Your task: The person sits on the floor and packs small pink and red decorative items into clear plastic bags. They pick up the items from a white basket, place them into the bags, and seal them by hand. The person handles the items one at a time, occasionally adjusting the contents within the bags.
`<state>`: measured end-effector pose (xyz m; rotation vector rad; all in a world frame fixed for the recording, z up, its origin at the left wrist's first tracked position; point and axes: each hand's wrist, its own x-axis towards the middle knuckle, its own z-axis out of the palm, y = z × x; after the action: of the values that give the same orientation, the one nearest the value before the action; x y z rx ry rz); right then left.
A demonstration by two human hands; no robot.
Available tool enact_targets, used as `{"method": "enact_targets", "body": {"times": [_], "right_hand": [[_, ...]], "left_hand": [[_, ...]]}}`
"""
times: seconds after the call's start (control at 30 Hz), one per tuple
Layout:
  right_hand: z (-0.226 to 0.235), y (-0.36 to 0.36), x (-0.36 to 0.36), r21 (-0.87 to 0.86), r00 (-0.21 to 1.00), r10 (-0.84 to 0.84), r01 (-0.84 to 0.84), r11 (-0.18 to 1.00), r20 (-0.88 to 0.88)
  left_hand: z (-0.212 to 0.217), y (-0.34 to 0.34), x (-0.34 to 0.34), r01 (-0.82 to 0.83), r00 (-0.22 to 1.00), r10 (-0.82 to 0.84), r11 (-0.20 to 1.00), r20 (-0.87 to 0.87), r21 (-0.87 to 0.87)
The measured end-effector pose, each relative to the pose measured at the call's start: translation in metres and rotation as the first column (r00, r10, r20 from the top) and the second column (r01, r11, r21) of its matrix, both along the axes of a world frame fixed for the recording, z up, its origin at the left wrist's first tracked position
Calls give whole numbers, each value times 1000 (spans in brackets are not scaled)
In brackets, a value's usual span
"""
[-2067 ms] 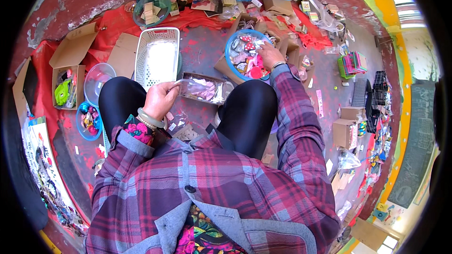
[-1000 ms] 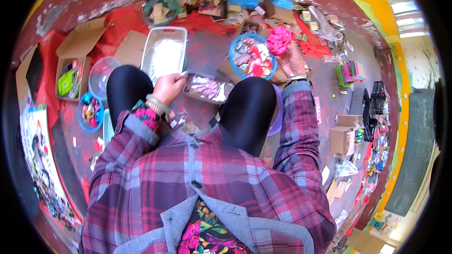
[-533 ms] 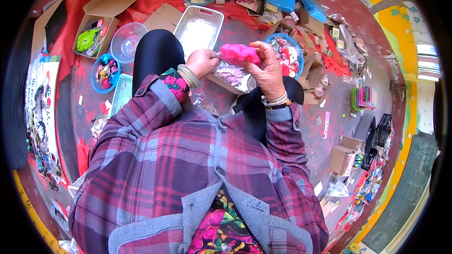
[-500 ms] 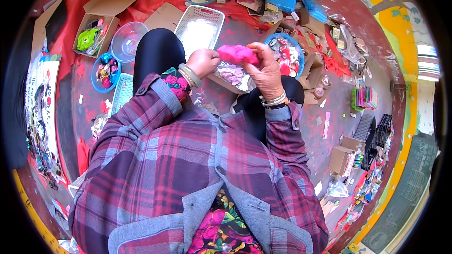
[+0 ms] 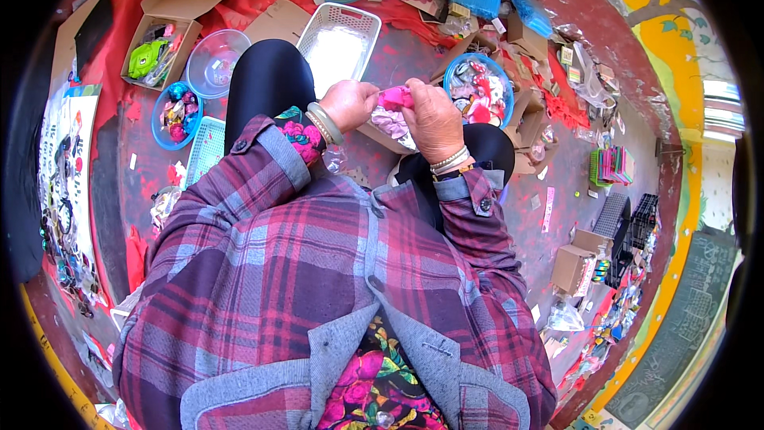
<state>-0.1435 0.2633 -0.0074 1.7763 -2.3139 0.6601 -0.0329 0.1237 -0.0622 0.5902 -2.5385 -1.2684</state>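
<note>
Between my two hands is a bright pink scrunchie, a bunched, ruffled piece of fabric. My left hand pinches at its left end, the fingertips closed; a thin pale strand seems to run from there to the fabric. My right hand is closed round the right part, its back turned up and hiding much of the cloth. Just below them, between my knees, lilac ruffled fabric pieces lie in an open cardboard box, partly covered by my hands.
Ahead stands a white basket. On the left are a clear round tub, a blue bowl of shiny ornaments and a cardboard box. Right of my hands is a blue basin of small colourful items. Cardboard boxes and loose goods line the right side.
My right hand has turned over and shifted slightly left and down, closing further round the pink scrunchie, so less of it shows. My left hand has moved slightly right, still pinching.
</note>
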Motion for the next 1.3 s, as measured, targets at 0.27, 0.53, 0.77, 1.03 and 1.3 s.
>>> {"method": "enact_targets", "body": {"times": [0.27, 0.53, 0.77, 1.03, 1.3], "right_hand": [[-1, 1, 4, 94, 996, 83, -81, 992, -21], [2, 13, -5, 61, 924, 40, -68, 996, 379], [4, 12, -13, -38, 971, 174, -170, 985, 161], [-6, 12, -11, 12, 959, 71, -77, 997, 273], [-17, 9, -27, -114, 103, 81, 366, 924, 991]], "left_hand": [[5, 2, 2, 115, 993, -116, 992, -17, -50], [4, 0, 3, 104, 990, -100, 994, -103, 38], [12, -1, 4, 284, 895, -279, 958, -349, -37], [14, -1, 4, 235, 915, -230, 972, -331, -27], [29, -2, 4, -141, 943, 257, 882, -210, 449]]}}
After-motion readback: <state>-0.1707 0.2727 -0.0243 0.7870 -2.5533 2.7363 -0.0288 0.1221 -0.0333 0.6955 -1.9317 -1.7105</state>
